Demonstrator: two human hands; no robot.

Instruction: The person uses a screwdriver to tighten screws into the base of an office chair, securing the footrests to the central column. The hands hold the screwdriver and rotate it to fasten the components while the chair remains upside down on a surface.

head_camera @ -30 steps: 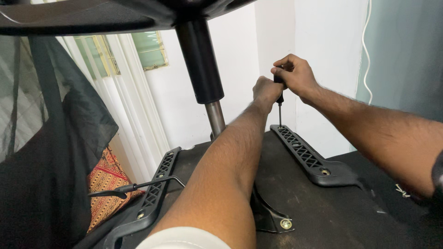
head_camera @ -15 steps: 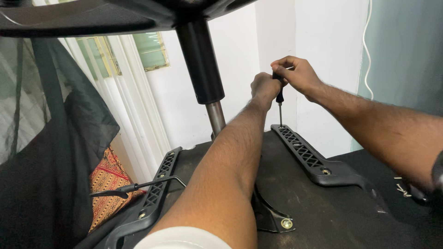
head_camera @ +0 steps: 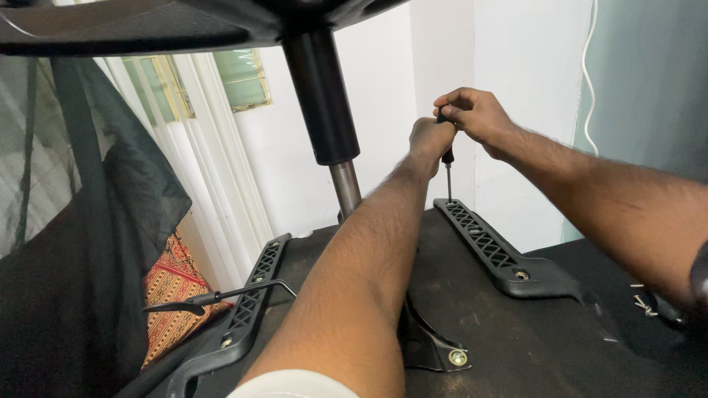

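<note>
screwdriver (head_camera: 448,171) upright on right bracket (head_camera: 495,252)

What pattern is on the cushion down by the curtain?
The cushion has an orange-red woven geometric pattern, seen in the head view.

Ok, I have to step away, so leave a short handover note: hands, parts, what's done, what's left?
Left hand: closed around the screwdriver handle.
Right hand: gripping the handle top.
Screwdriver: upright, tip at the far end of the right armrest bracket on the upturned chair seat underside.
Done: a screw shows in that bracket's near end; the left armrest bracket shows screws too.
Left: the far-end screw; whether it is tight cannot be told.
</note>
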